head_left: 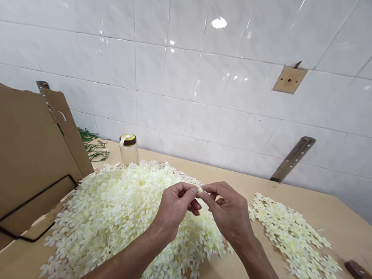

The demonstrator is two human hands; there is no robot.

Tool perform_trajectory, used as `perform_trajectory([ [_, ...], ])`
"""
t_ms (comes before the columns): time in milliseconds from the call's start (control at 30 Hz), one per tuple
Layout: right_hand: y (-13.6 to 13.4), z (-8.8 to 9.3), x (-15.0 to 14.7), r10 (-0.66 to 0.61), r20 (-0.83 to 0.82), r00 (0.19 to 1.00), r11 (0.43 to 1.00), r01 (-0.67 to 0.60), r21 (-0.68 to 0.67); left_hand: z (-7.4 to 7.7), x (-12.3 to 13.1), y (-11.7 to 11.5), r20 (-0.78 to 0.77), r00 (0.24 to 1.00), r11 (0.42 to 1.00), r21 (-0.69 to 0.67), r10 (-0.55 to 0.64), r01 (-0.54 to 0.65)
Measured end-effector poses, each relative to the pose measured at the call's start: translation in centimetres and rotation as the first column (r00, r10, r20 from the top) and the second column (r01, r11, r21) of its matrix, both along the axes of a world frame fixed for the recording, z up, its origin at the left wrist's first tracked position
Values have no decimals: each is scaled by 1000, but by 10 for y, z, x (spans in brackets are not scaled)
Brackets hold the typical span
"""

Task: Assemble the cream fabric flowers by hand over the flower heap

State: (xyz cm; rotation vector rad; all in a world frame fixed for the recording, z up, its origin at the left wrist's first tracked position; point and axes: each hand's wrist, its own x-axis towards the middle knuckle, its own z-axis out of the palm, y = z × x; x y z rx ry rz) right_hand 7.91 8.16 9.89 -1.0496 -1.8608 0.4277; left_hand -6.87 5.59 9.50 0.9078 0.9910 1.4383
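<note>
Above a big heap of pale yellow-white artificial flowers (114,206), my left hand (179,205) and my right hand (227,208) meet fingertip to fingertip. Both are closed in a pinch. Between them shows a small pale artificial flower petal piece (199,189), mostly covered by the fingers. Its exact shape is hidden. To the right of my right hand, a flatter band of the same flowers (294,236) lies spread over the tabletop.
A clear jar with a yellow and brown lid (129,150) stands behind the heap. Green stems (93,145) lie beside a cardboard panel (23,145) with a black wire frame (18,206) at left. A metal bracket (293,159) leans on the tiled wall. A brown-based transparent container (361,273) sits far right.
</note>
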Motion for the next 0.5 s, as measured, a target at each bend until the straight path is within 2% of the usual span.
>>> perform_trajectory([
  [233, -3, 5, 1, 7, -143, 990, 981, -34, -192, -5, -2, 1, 128, 987, 995, -19, -98, 101],
  [333, -4, 8, 0, 8, -169, 986, 975, -45, -216, -6, -2, 2, 169, 978, 990, -35, -126, 134],
  [500, -7, 9, 0, -44, -125, 991, 982, 20, -188, -2, -1, 1, 209, 969, 988, -51, -131, 144],
])
